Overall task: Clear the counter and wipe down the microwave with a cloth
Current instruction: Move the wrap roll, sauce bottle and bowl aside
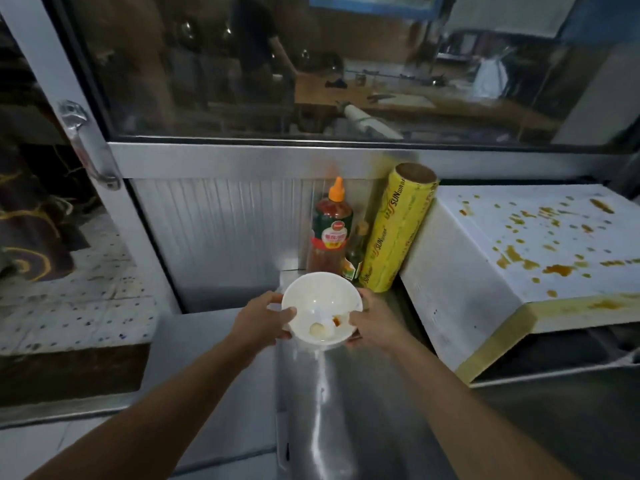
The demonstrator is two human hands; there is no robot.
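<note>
Both bare arms reach to mid-frame, left hand (263, 315) and right hand (372, 318) gripping a white bowl (320, 303) by its rim, fingers curled; stained microwave (519, 258) right.

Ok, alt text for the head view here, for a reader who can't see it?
Both hands, left hand and right hand, hold a white bowl with food scraps over a steel counter. Behind it stand a sauce bottle and a yellow wrap roll; right, a sauce-spattered white microwave.

sauce bottle (330, 233) w/ orange cap, yellow wrap roll (398, 233) leaning beside; window (311, 64) behind.
</note>
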